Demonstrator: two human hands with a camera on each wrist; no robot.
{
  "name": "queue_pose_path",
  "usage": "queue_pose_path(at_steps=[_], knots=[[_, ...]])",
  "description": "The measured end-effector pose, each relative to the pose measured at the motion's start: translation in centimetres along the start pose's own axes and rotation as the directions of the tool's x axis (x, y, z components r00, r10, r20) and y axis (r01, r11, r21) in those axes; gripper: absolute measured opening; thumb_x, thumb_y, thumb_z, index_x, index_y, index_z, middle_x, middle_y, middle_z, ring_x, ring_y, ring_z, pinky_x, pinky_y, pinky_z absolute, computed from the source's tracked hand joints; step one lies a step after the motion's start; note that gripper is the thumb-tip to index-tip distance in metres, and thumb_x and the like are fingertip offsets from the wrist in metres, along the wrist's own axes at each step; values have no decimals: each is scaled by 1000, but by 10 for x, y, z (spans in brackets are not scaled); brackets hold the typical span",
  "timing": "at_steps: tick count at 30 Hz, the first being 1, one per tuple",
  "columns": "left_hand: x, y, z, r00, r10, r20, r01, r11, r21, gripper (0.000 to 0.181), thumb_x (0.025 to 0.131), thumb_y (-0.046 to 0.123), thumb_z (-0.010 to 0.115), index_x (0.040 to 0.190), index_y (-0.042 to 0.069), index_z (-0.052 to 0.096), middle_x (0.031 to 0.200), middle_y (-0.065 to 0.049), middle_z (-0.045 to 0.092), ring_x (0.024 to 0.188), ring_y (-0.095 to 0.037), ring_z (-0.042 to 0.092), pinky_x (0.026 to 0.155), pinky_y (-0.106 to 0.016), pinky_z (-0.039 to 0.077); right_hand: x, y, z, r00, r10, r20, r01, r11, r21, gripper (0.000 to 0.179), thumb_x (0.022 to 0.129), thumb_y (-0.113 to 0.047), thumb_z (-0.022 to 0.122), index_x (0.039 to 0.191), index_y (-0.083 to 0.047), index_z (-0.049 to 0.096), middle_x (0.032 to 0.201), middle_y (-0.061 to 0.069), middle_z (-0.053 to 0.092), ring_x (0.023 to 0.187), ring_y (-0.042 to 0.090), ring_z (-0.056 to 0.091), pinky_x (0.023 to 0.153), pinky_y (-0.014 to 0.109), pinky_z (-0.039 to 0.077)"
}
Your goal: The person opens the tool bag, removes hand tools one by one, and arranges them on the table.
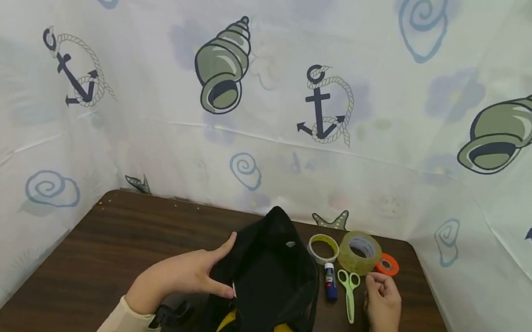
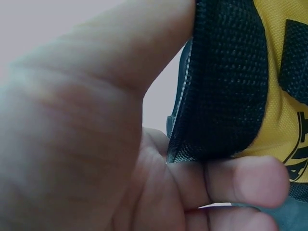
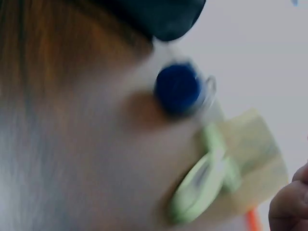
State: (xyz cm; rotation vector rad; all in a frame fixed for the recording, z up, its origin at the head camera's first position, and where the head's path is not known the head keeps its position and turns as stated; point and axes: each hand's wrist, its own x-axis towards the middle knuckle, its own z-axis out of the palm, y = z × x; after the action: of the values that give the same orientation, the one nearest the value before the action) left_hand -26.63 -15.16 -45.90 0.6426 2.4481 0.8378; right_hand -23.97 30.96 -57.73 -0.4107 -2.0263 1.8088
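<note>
A black bag with yellow patches stands upright on the table, its mouth gaping towards me. My left hand grips the bag's left edge, thumb at the opening and fingers round the outside. In the left wrist view, fingertips lie against the black webbing and yellow cloth of the bag. Beside the green scissors is my right hand, fingers loosely bent and nothing seen in them. Its fingertips are near the clear tape roll and the orange tape roll.
A blue glue stick lies between the bag and the scissors. Behind it is a roll of tape with a yellow inner ring. The dark wooden table meets a patterned cloth at its back and sides.
</note>
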Motion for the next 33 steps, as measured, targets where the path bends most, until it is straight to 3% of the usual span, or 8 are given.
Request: queue_pose_path(at_steps=[4, 8, 12, 16, 22, 26, 31, 33], knots=[[1, 0, 1, 1000, 0, 4, 0, 1000, -3, 125, 90, 69, 80, 173, 44, -10, 172, -16, 44, 141, -32, 65, 115, -58, 52, -11, -25, 8, 985, -174, 5, 174, 984, -26, 21, 108, -12, 70, 122, 3, 68, 68, -6, 50, 54, 9, 43, 49, 28, 37], [1, 0, 1, 1000, -2, 5, 2, 1000, -1, 125, 90, 69, 80, 172, 45, -10, 171, -18, 44, 142, -33, 64, 115, -58, 52, -24, -57, 20, 940, -338, 33, 340, 938, -64, 13, 103, 2, 71, 116, 3, 72, 67, -5, 48, 56, 9, 42, 52, 29, 36], [2, 0, 0, 1000, -2, 5, 2, 1000, 0, 125, 90, 69, 80, 173, 45, -10, 171, -19, 44, 142, -34, 64, 115, -59, 53, -37, -90, 31, 905, -415, 91, 420, 906, -43, 11, 102, 6, 71, 112, 2, 73, 69, -4, 53, 59, 9, 46, 54, 28, 38], [3, -1, 1, 1000, -1, 3, 1, 1000, 2, 126, 89, 70, 80, 173, 45, -10, 171, -20, 44, 142, -34, 64, 115, -58, 52, -52, -123, 42, 883, -412, 225, 430, 902, -33, 6, 106, -2, 69, 111, -4, 72, 73, -2, 56, 59, 12, 50, 52, 27, 44], [3, -4, 1, 1000, 8, 0, -8, 1000, 14, 129, 88, 73, 80, 175, 40, -10, 169, -20, 48, 139, -34, 66, 114, -58, 53, -71, -156, 64, 825, -353, 442, 380, 925, 29, 8, 110, -12, 67, 113, -5, 69, 78, 3, 57, 58, 20, 55, 49, 29, 51], [2, -5, 1, 1000, 9, 3, -9, 1000, 13, 129, 88, 71, 80, 176, 37, -9, 168, -20, 49, 137, -33, 68, 113, -58, 54, -80, -165, 83, 815, -304, 494, 301, 950, 89, 13, 110, -13, 66, 113, 0, 68, 76, 5, 58, 58, 19, 56, 49, 30, 53], [2, -3, 1, 1000, 9, 4, -9, 1000, -1, 129, 89, 71, 80, 176, 37, -9, 168, -20, 48, 137, -33, 67, 113, -58, 54, -85, -169, 102, 803, -301, 515, 282, 952, 117, 14, 111, -11, 64, 113, 3, 67, 77, 11, 59, 59, 19, 58, 54, 30, 56], [2, -2, 1, 1000, 8, 3, -8, 1000, -4, 129, 88, 71, 80, 176, 36, -8, 168, -19, 49, 137, -32, 67, 113, -58, 54, -86, -168, 108, 788, -273, 552, 263, 960, 101, 14, 111, -13, 64, 114, 0, 67, 80, 13, 60, 64, 18, 61, 58, 30, 58]])
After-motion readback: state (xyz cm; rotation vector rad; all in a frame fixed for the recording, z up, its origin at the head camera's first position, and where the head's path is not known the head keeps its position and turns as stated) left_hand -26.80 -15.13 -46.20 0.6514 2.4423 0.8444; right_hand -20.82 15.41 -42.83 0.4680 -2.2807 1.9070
